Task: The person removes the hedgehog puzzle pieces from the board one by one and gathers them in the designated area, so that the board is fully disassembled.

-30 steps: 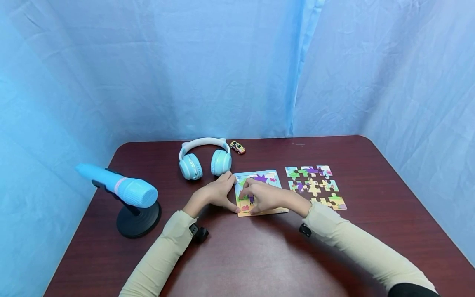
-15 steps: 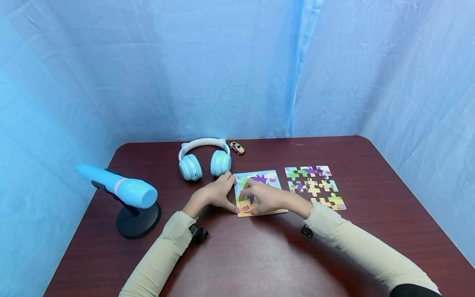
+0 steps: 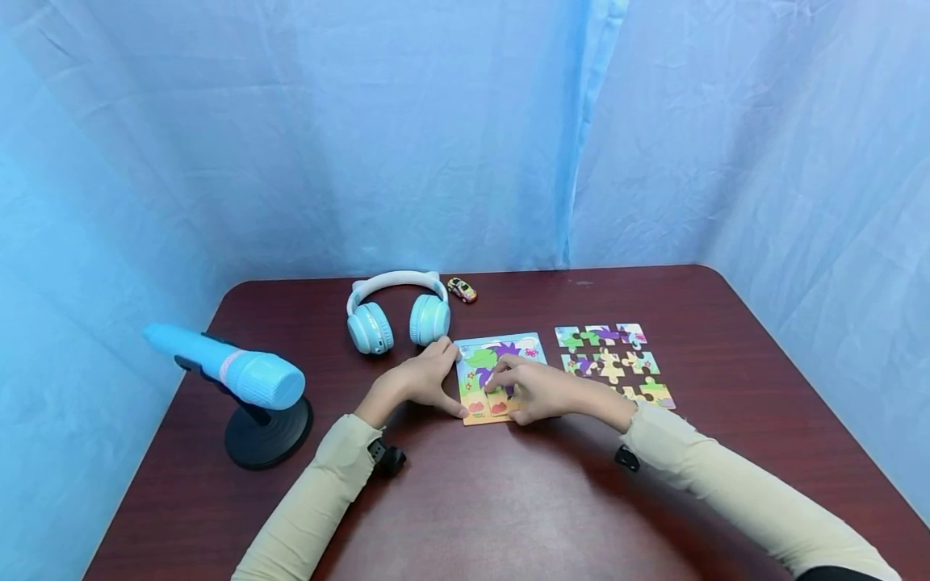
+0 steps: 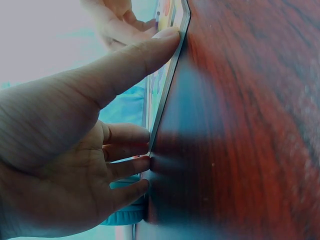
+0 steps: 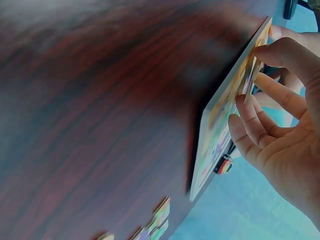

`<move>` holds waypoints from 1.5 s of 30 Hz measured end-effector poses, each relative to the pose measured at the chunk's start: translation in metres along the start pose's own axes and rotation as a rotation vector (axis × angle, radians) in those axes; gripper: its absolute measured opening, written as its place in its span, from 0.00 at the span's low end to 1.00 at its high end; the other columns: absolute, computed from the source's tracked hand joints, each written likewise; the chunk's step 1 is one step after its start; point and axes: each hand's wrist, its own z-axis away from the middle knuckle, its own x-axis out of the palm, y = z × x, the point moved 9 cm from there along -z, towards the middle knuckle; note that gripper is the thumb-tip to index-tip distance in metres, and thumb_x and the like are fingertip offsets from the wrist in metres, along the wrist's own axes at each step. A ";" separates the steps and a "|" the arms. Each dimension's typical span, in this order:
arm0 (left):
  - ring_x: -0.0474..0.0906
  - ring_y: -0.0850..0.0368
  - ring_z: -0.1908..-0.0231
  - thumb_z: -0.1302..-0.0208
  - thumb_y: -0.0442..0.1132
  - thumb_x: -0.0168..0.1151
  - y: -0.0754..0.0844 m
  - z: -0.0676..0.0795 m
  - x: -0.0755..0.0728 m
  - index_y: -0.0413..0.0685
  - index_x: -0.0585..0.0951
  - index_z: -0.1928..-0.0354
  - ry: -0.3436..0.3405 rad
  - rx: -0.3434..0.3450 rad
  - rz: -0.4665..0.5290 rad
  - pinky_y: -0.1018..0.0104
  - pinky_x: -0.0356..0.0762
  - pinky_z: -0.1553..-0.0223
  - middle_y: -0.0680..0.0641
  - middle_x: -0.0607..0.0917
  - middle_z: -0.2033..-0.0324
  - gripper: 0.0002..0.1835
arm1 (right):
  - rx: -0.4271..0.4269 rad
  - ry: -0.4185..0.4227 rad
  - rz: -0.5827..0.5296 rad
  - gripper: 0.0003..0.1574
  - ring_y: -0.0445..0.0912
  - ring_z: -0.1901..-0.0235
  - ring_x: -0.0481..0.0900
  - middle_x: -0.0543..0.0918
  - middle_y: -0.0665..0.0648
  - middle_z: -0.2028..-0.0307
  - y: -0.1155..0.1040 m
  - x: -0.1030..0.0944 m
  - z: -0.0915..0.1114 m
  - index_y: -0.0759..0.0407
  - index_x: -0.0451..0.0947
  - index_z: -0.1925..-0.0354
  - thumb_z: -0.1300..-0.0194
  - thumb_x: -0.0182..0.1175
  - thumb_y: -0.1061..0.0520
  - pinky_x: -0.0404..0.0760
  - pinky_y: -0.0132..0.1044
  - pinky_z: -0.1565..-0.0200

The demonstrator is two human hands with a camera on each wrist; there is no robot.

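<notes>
A puzzle board [image 3: 471, 374] with a colourful cartoon picture lies at mid-table. My left hand [image 3: 421, 376] is spread along its left side, thumb on the near left corner, fingertips by the far left corner. In the left wrist view the thumb [image 4: 135, 59] rests on the board's edge. My right hand [image 3: 541, 390] is over the near part of the board and pinches a puzzle piece [image 3: 498, 403] with a red shape on it. The right wrist view shows this piece [image 5: 248, 80] tilted up from the board, between thumb and fingers. Part of the picture is hidden under the right hand.
Several loose puzzle pieces [image 3: 609, 367] lie in rough rows right of the board. Blue headphones [image 3: 370, 327] and a toy car [image 3: 462, 290] are at the back. A blue microphone [image 3: 261, 379] on a black stand [image 3: 269, 434] stands at the left.
My right hand has moved a little to the right with the puzzle piece, uncovering more of the board's left part. The left hand stays at the board's left side.
</notes>
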 end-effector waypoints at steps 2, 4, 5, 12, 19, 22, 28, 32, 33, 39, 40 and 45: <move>0.67 0.52 0.46 0.47 0.59 0.78 0.000 -0.001 0.000 0.40 0.67 0.36 0.001 0.001 -0.001 0.57 0.74 0.44 0.44 0.68 0.46 0.46 | -0.010 0.006 0.004 0.28 0.45 0.54 0.75 0.77 0.54 0.48 0.002 -0.002 0.004 0.56 0.84 0.45 0.47 0.72 0.60 0.77 0.35 0.53; 0.67 0.52 0.45 0.47 0.59 0.78 0.000 -0.001 0.000 0.39 0.67 0.36 0.003 0.006 0.001 0.57 0.73 0.43 0.44 0.68 0.46 0.46 | -0.034 0.017 0.002 0.27 0.46 0.54 0.75 0.78 0.55 0.48 0.002 -0.004 0.008 0.58 0.84 0.45 0.47 0.72 0.62 0.77 0.36 0.53; 0.67 0.52 0.45 0.47 0.59 0.78 0.000 -0.001 0.000 0.39 0.66 0.35 0.002 0.007 0.003 0.57 0.73 0.43 0.44 0.68 0.46 0.47 | -0.042 0.022 0.001 0.27 0.46 0.53 0.76 0.78 0.55 0.48 0.002 -0.005 0.010 0.58 0.84 0.46 0.47 0.72 0.62 0.78 0.37 0.53; 0.67 0.51 0.44 0.47 0.58 0.78 0.000 -0.001 0.001 0.39 0.66 0.35 0.008 0.017 0.003 0.56 0.73 0.40 0.43 0.68 0.45 0.47 | -0.005 0.024 0.043 0.25 0.46 0.49 0.77 0.79 0.55 0.47 0.007 -0.010 0.023 0.56 0.84 0.45 0.42 0.73 0.58 0.80 0.42 0.48; 0.66 0.51 0.44 0.47 0.58 0.79 0.000 0.001 0.000 0.37 0.66 0.36 0.016 0.034 0.009 0.56 0.72 0.41 0.43 0.68 0.46 0.47 | 0.021 0.032 0.061 0.25 0.47 0.48 0.78 0.79 0.55 0.45 0.014 -0.014 0.036 0.57 0.84 0.44 0.41 0.72 0.58 0.81 0.42 0.49; 0.66 0.51 0.45 0.47 0.58 0.78 -0.001 0.001 0.000 0.37 0.67 0.36 0.020 0.034 0.008 0.56 0.72 0.42 0.43 0.68 0.47 0.47 | 0.019 0.043 0.057 0.25 0.47 0.48 0.79 0.79 0.55 0.45 0.016 -0.016 0.043 0.57 0.84 0.44 0.41 0.72 0.59 0.82 0.43 0.48; 0.66 0.51 0.46 0.47 0.57 0.78 0.000 0.000 0.001 0.37 0.67 0.37 0.022 0.046 0.008 0.57 0.72 0.43 0.43 0.68 0.48 0.45 | 0.040 0.068 0.061 0.25 0.48 0.48 0.79 0.79 0.54 0.46 0.026 -0.022 0.059 0.57 0.84 0.45 0.43 0.74 0.59 0.82 0.43 0.48; 0.66 0.51 0.45 0.47 0.57 0.78 0.001 0.000 0.000 0.37 0.67 0.37 0.018 0.043 0.009 0.56 0.72 0.42 0.43 0.68 0.47 0.45 | 0.045 0.096 0.078 0.25 0.47 0.49 0.79 0.80 0.53 0.48 0.033 -0.027 0.071 0.56 0.85 0.46 0.44 0.75 0.60 0.82 0.43 0.50; 0.66 0.51 0.45 0.47 0.57 0.78 0.000 0.000 0.000 0.37 0.67 0.37 0.016 0.039 0.009 0.56 0.72 0.42 0.43 0.67 0.47 0.46 | 0.046 0.103 0.082 0.26 0.47 0.50 0.79 0.80 0.53 0.48 0.035 -0.029 0.074 0.56 0.85 0.46 0.44 0.75 0.60 0.82 0.43 0.50; 0.65 0.51 0.45 0.47 0.57 0.78 0.000 0.000 0.001 0.38 0.67 0.37 0.015 0.036 0.003 0.57 0.72 0.42 0.44 0.67 0.47 0.45 | 0.041 0.125 0.090 0.26 0.48 0.51 0.79 0.81 0.54 0.48 0.045 -0.034 0.087 0.58 0.85 0.46 0.45 0.76 0.61 0.82 0.38 0.55; 0.65 0.51 0.45 0.47 0.57 0.78 0.000 0.000 0.001 0.38 0.67 0.37 0.015 0.037 0.001 0.57 0.72 0.42 0.44 0.67 0.47 0.45 | 0.045 0.125 0.086 0.26 0.48 0.51 0.79 0.81 0.55 0.48 0.047 -0.034 0.089 0.58 0.85 0.46 0.45 0.75 0.61 0.82 0.38 0.56; 0.65 0.51 0.44 0.47 0.59 0.78 0.000 0.000 0.001 0.38 0.66 0.35 0.011 0.034 -0.008 0.57 0.72 0.42 0.44 0.67 0.46 0.47 | 0.105 0.115 0.078 0.26 0.48 0.50 0.78 0.80 0.55 0.47 0.057 -0.035 0.097 0.55 0.85 0.45 0.44 0.75 0.60 0.81 0.38 0.58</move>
